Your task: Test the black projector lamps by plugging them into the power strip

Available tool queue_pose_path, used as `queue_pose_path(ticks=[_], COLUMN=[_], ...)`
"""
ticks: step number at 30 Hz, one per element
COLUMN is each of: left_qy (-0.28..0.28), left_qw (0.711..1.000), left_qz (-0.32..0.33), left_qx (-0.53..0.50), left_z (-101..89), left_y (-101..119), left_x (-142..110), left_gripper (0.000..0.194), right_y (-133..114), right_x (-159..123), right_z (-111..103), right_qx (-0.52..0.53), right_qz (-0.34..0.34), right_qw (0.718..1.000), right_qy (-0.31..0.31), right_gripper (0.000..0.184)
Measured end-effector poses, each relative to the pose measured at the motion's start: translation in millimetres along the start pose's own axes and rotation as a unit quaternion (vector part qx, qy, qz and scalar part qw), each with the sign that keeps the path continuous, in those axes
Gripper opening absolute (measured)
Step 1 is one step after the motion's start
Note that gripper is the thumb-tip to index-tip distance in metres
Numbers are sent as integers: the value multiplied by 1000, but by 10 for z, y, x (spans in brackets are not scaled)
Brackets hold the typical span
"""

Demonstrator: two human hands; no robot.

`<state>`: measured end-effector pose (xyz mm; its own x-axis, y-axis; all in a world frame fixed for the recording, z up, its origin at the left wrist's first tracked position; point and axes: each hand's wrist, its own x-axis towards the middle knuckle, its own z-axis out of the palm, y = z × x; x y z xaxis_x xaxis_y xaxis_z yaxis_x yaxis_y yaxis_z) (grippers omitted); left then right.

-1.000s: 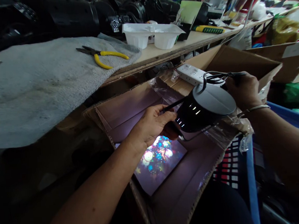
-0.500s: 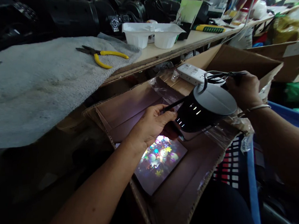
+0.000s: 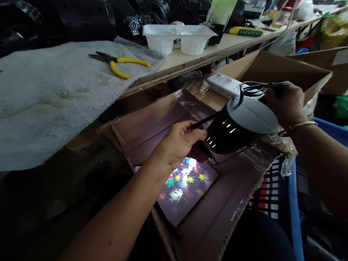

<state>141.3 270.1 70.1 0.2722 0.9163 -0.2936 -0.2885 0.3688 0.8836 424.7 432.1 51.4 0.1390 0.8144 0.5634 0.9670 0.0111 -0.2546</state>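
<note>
**Lit black lamp held low over an open cardboard box**

The left hand is closed, its fingers curled under the near side of the lamp and around a thin black rod that sticks out past the knuckles. The right hand is also closed, gripping a bunch of black cords at the lamp's far edge, with a metal bangle on that wrist. The lamp is tilted, its pale grey top facing up and to the right, and white light shows through the slots in its dark side.

Below the hands, a colored pattern of stars and round baubles falls on a pale panel inside the box. Clear plastic sheeting lies along the box's far side and under the lamp. A white power strip sits just beyond the lamp, partly behind the cords.

Farther off, a wooden shelf holds a grey towel with yellow-handled pliers on it, a white plastic tray, and a yellow-and-green screwdriver. A blue crate stands to the right.
</note>
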Motion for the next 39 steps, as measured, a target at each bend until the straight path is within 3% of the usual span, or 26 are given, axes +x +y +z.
queue_pose_path(ticks=[39], left_qy=[0], left_qw=[1000], left_qz=[9], left_qx=[-6], left_z=[-25], left_y=[-6], left_x=[2], left_gripper=[7], right_y=[-22], right_x=[-5], right_z=[-2], right_qx=[-9], right_qz=[5], right_qw=[1000], right_qy=[6], right_gripper=[27])
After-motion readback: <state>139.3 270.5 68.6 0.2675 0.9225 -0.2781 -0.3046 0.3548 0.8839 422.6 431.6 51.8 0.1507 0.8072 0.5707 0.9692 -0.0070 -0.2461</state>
